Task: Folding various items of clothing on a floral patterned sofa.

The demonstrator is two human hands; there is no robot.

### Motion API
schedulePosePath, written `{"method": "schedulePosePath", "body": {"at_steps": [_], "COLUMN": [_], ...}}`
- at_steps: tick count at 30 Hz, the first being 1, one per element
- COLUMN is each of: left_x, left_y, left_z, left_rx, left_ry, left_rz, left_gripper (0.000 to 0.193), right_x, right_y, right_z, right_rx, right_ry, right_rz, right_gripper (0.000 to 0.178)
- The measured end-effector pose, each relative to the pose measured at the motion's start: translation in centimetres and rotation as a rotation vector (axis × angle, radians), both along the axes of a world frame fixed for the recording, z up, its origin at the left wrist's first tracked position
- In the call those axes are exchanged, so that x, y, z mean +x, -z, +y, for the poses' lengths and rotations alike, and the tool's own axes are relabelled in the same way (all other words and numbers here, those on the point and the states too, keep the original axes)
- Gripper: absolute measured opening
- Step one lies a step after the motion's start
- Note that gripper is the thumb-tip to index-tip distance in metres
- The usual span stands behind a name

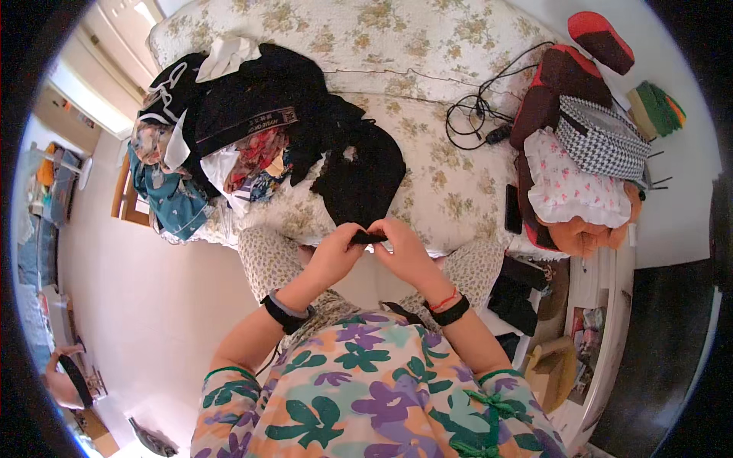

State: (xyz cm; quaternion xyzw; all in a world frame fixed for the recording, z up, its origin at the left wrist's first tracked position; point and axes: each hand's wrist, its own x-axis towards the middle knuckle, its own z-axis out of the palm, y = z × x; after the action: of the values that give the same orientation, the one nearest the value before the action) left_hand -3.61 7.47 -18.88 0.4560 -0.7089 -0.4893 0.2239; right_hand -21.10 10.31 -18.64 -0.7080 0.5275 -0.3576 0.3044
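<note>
Seen from above, a person sat at the near edge of a bed-like seat with a cream, flower-printed cover point(427, 179), knees apart in leaf-patterned trousers point(267, 263) and wearing a bright floral top point(382, 382); the left hand point(340, 250) and the right hand point(398, 248) met in the middle, the fingertips of each closed on the near end of a black garment point(363, 183), pinching it between them; the rest of that garment lay spread on the cover, just beyond the hands; each wrist wore a black band, and the right one a thin red cord point(445, 301) as well; to the far left, near the garment, rose a heap of clothes point(252, 91), mostly black, with a white cloth point(227, 58) on top, red-patterned fabric point(263, 153) showing on its near side and a teal cloth point(168, 198) hanging at its left; to the far right lay a looped black cable point(450, 126); nearer, a dark phone-like slab point(513, 209) rested beside maroon cushions point(573, 72), on which sat a houndstooth item point(603, 137) and a frilled white pillow point(573, 179) with pink marks; a pale floor point(153, 305) stretched away on the left.
</note>
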Motion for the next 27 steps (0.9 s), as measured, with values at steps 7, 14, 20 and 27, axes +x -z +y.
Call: {"method": "schedulePosePath", "body": {"at_steps": [7, 14, 20, 27], "left_x": [-0.2, 4.8, 5.3, 5.3], "left_y": [-7.2, -13.4, -11.5, -11.2], "left_z": [-0.5, -3.6, -3.6, -3.8], "left_rx": [-0.218, -0.226, -0.116, -0.007], "left_ry": [0.077, -0.348, -0.39, -0.433], "left_rz": [0.241, 0.577, 0.711, 0.792], "left_gripper": [0.02, 0.017, 0.018, 0.017], "right_x": [-0.7, -6.9, -7.7, -8.6], "right_y": [0.8, -0.7, -6.3, -7.9], "right_z": [-0.7, -1.5, 0.3, 1.1], "right_rx": [0.0, 0.198, 0.358, 0.358], "right_ry": [0.157, 0.34, 0.327, 0.332], "right_rz": [0.027, -0.378, -0.68, -0.824], "right_gripper": [0.031, 0.021, 0.016, 0.017]}}
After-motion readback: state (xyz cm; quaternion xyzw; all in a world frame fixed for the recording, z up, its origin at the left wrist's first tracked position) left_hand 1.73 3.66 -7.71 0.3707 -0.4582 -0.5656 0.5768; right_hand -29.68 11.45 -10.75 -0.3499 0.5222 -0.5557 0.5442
